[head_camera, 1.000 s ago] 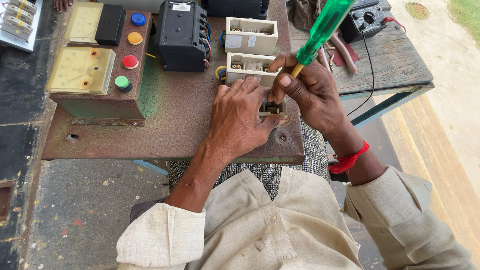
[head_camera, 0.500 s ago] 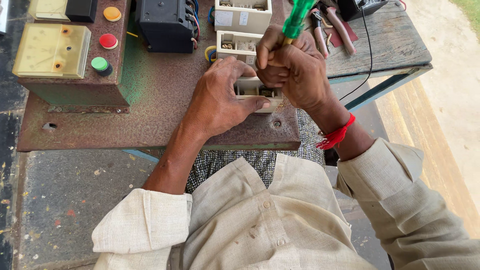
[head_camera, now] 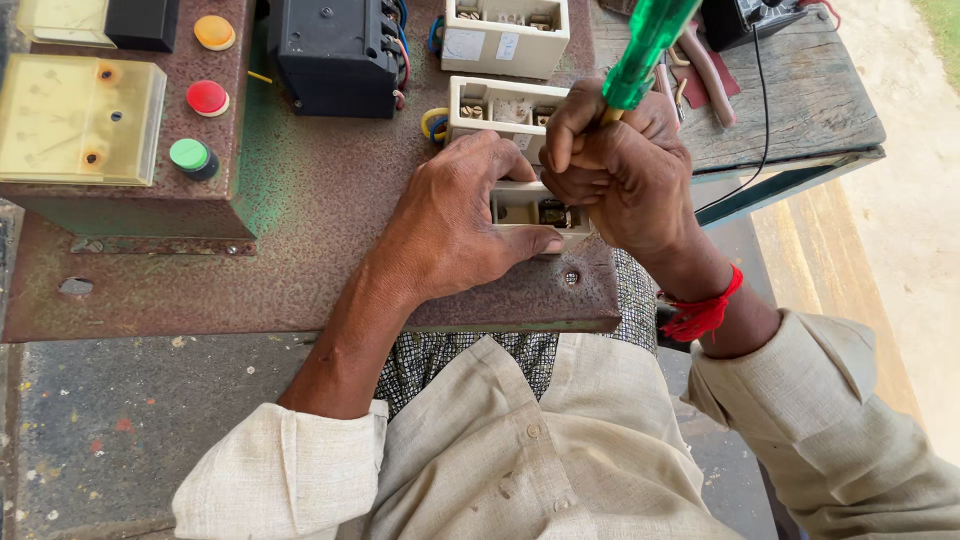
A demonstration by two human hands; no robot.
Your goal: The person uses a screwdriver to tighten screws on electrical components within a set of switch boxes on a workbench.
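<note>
My left hand [head_camera: 455, 225] lies flat on a rusty metal panel [head_camera: 300, 250] and clamps a small cream fuse holder [head_camera: 530, 207] between thumb and fingers. My right hand [head_camera: 620, 170] is wrapped around a screwdriver with a clear green handle [head_camera: 650, 45], held nearly upright with its tip down in the right end of that holder. The tip itself is hidden by my fingers. A red thread band sits on my right wrist.
Two more cream fuse holders [head_camera: 505, 105] [head_camera: 505, 30] sit behind. A black breaker block [head_camera: 335, 55], a yellowed meter [head_camera: 80, 120] and orange, red and green buttons [head_camera: 205, 95] fill the panel's left. Pliers [head_camera: 700, 65] and a black cable lie on the wooden bench at right.
My view has shifted down and closer to the panel. My right hand closed tighter round the screwdriver over the fuse holder. My left hand keeps its hold.
</note>
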